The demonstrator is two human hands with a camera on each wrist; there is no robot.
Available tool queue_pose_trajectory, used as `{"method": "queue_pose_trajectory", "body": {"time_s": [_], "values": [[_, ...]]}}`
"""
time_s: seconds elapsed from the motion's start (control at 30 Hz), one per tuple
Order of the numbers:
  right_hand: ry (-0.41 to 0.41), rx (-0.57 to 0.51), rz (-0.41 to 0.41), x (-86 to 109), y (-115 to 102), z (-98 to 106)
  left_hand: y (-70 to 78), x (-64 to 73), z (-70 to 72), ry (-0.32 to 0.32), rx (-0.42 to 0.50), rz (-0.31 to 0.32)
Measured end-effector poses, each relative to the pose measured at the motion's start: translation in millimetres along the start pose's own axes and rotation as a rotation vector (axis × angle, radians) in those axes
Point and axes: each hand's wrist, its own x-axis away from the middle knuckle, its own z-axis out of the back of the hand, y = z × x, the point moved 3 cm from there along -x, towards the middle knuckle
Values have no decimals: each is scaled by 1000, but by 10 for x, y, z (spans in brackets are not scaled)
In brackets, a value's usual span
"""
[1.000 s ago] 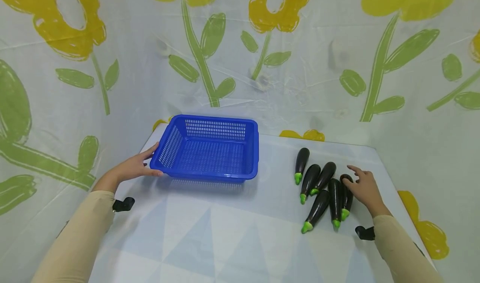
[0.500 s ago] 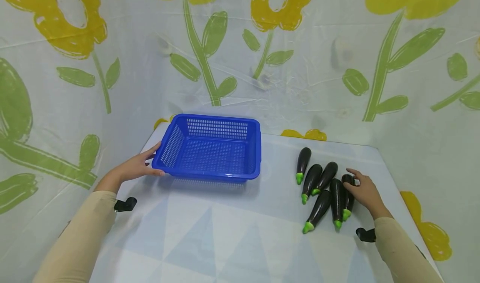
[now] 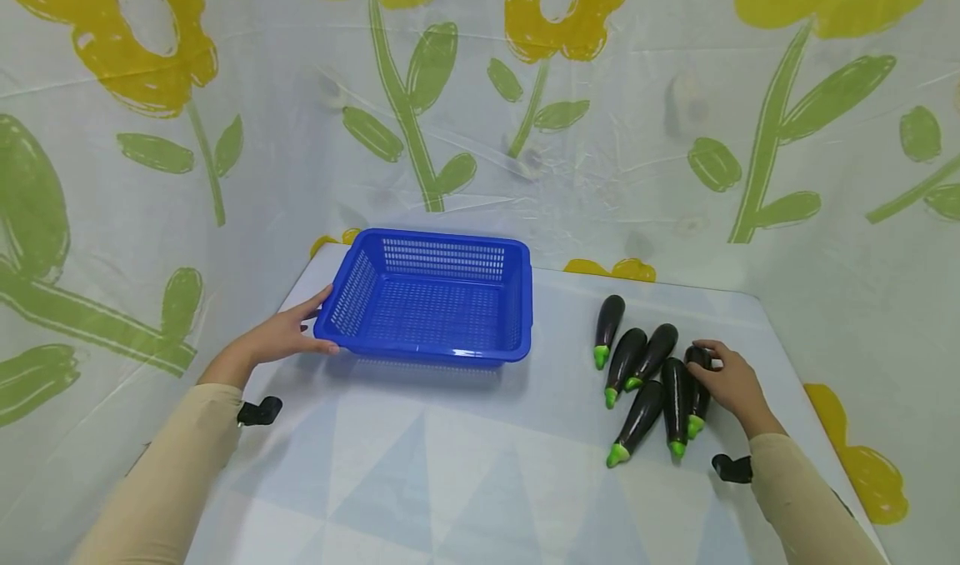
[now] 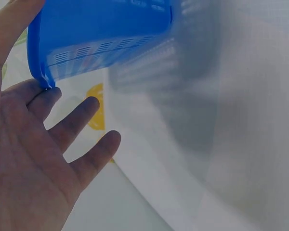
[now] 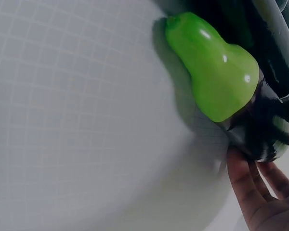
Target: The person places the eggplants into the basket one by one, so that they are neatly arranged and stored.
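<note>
A blue plastic basket (image 3: 435,354) with slotted sides stands at the left of the table. My left hand (image 3: 281,336) holds its left rim between thumb and fingers; the left wrist view shows the other fingers (image 4: 77,122) spread free below the rim. Several dark eggplants (image 3: 637,419) with green stem ends lie in a cluster on the right. My right hand (image 3: 731,382) grips the rightmost eggplant (image 3: 700,398) by its round end. In the right wrist view its green cap (image 5: 224,79) points away from the fingers (image 5: 241,178). The hand partly hides this eggplant.
The white table (image 3: 480,465) has a pale blue triangle pattern. A flowered curtain (image 3: 615,173) hangs close behind the table and along both sides. More eggplants (image 3: 652,352) lie right beside the gripped one.
The basket has shifted slightly to the right along with my left hand. My right fingers have closed in around the rightmost eggplant from just above it.
</note>
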Motion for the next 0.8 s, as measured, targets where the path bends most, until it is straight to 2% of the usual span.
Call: {"method": "queue_pose_trajectory", "body": {"time_s": [0.23, 0.5, 0.8], "values": [[23, -9, 16, 14, -27, 44, 54, -10, -56, -7, -10, -1], [7, -1, -14, 13, -67, 99, 109, -47, -95, -6, -22, 1], [21, 9, -5, -14, -138, 149, 162, -56, -145, -10, -44, -16]]}}
